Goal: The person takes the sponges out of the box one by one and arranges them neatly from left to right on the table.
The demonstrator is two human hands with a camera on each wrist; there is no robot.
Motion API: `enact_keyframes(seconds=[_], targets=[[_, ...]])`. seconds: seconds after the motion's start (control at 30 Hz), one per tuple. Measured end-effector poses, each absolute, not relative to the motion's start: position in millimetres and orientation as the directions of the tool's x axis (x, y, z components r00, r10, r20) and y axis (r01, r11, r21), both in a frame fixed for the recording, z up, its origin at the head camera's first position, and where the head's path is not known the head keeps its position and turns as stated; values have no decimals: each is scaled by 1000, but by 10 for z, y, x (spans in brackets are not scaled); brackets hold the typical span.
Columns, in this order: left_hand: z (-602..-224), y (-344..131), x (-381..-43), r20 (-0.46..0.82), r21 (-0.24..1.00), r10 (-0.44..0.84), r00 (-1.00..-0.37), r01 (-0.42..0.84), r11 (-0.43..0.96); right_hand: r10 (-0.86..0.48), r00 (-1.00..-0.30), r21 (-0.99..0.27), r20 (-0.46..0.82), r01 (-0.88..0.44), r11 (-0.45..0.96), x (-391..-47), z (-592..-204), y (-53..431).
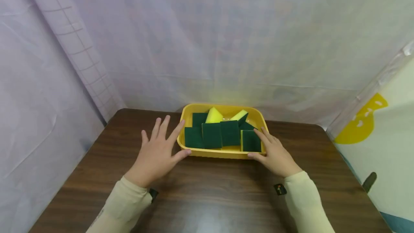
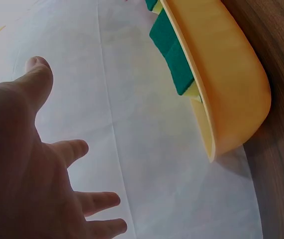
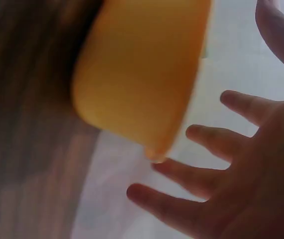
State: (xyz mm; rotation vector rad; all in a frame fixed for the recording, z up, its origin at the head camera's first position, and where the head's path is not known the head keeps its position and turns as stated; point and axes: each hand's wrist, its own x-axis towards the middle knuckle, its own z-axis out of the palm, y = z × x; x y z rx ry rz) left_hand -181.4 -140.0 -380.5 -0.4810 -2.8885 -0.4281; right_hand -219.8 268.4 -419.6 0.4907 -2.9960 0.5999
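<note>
A yellow plastic basin stands on the table and holds several square sponges, each with a dark green scouring side and a yellow foam side. Most show their green face; a yellow foam side turns up at the back. My left hand is by the basin's left end, fingers spread; in the left wrist view a gap separates it from the basin. Over the right end hovers my right hand, its fingers extended near the rim and a green-faced sponge. Whether it touches the rim I cannot tell.
The brown wood-grain table reaches back to a pale cloth curtain. Another white cloth hangs at the left. At the right, a yellow patterned shape shows on a pale surface.
</note>
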Motion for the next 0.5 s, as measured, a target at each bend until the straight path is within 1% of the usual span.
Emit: enact_keyframes(seconds=[0.1, 0.2, 0.33, 0.5], targets=[[-3790, -1396, -1811, 223, 252, 287, -931, 340, 906, -300, -948, -394, 104, -316, 863, -2241, -4242, 2731], [-3774, -1393, -1810, 227, 248, 290, -930, 343, 906, -296, -948, -391, 113, -316, 864, -2272, -4262, 2748], [-3770, -1398, -1798, 225, 242, 290, -930, 342, 908, -288, -953, -389, 94, -302, 870, -2300, -4300, 2762], [-3774, -1424, -1772, 223, 244, 285, -932, 337, 909, -289, -954, -461, 74, -290, 839, -2358, -4373, 2779]])
